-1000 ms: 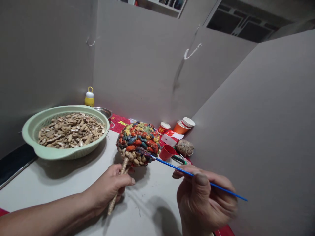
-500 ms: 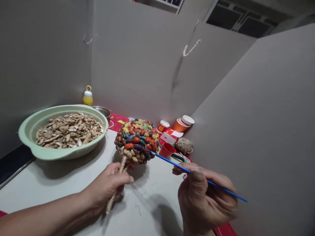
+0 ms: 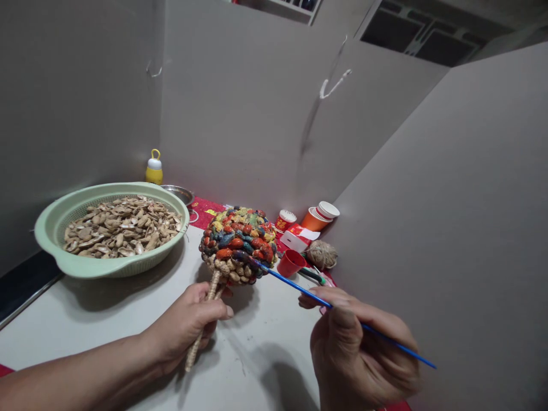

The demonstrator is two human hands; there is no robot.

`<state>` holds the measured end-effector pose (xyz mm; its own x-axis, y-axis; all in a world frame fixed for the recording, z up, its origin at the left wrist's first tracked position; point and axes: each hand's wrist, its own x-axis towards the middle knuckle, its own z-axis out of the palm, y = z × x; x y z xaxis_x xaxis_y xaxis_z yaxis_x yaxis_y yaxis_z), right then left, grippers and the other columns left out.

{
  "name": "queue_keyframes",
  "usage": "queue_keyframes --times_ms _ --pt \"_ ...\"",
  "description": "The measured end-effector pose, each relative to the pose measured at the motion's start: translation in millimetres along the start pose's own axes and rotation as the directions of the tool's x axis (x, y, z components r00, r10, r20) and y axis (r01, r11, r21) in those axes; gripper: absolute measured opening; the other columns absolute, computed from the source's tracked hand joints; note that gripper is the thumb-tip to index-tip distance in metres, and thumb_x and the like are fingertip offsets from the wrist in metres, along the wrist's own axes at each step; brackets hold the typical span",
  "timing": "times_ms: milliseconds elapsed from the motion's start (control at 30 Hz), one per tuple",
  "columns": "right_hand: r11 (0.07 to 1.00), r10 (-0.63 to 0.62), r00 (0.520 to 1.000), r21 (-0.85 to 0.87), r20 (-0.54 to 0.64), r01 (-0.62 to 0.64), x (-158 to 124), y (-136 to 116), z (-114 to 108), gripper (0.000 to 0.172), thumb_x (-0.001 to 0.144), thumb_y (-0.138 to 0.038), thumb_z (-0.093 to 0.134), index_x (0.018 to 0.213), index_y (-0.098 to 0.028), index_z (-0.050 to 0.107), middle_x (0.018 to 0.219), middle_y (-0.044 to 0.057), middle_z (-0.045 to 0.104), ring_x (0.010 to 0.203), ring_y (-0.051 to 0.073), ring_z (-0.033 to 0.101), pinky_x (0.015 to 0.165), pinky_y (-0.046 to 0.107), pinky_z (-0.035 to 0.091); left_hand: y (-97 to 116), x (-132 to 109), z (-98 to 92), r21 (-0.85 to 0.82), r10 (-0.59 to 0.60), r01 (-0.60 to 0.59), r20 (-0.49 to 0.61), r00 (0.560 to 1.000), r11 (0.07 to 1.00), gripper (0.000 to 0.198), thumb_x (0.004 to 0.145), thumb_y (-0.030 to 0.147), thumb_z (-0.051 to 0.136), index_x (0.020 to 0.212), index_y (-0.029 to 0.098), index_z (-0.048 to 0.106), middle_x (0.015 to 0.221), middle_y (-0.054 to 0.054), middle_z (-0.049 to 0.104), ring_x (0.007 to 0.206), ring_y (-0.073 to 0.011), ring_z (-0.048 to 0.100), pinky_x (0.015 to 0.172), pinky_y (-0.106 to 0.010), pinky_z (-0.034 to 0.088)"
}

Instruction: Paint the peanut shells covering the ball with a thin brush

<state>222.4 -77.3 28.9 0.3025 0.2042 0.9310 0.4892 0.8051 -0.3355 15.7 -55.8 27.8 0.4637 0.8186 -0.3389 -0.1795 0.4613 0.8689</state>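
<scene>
A rounded craft piece (image 3: pixel 238 242) covered in peanut shells stands out at the centre, painted red, blue, yellow and green, with bare tan shells along its lower edge. My left hand (image 3: pixel 199 319) is closed round its wrapped stem (image 3: pixel 193 353). On the right, my right hand (image 3: pixel 362 348) pinches a thin blue paintbrush (image 3: pixel 295 285). The brush tip touches the lower front of the shells, on a dark painted one.
A green colander (image 3: pixel 115 268) of peanut shells sits at the left, near a yellow bottle (image 3: pixel 154 171) and a metal dish (image 3: pixel 180 194). Behind the craft piece are a red cup (image 3: pixel 291 263), stacked paper cups (image 3: pixel 317 219) and a twine ball (image 3: pixel 322 254). Grey panels surround the table.
The brush's rear end has dipped down and to the right, and its tip has shifted slightly left along the shells. My left hand and the craft piece stay nearly still.
</scene>
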Motion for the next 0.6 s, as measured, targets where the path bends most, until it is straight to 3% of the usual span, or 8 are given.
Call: queue_keyframes --times_ms 200,600 --pt "1.0 -0.013 0.995 0.009 0.094 0.012 -0.6 1.4 0.4 0.013 0.087 -0.003 0.071 0.092 -0.015 0.069 0.082 0.001 0.076 0.072 0.016 0.076 0.07 0.034 0.065 -0.9 -0.2 2.9 -0.001 -0.005 0.005 0.014 1.0 1.0 0.033 0.06 0.034 0.069 0.081 0.025 0.045 0.049 0.015 0.031 0.041 -0.0034 0.016 0.039 -0.02 0.012" --pt "0.999 -0.001 1.0 -0.054 0.021 0.002 5.4 0.3 -3.0 0.012 0.087 -0.005 0.073 0.089 -0.016 0.07 0.078 -0.001 0.075 0.068 0.015 0.074 0.064 0.033 0.065 1.2 -0.5 -3.6 -0.037 -0.027 0.029 0.053 0.998 0.999 0.037 0.063 0.034 0.069 0.086 0.026 0.042 0.049 0.016 0.027 0.043 -0.0047 0.012 0.039 -0.02 0.01"
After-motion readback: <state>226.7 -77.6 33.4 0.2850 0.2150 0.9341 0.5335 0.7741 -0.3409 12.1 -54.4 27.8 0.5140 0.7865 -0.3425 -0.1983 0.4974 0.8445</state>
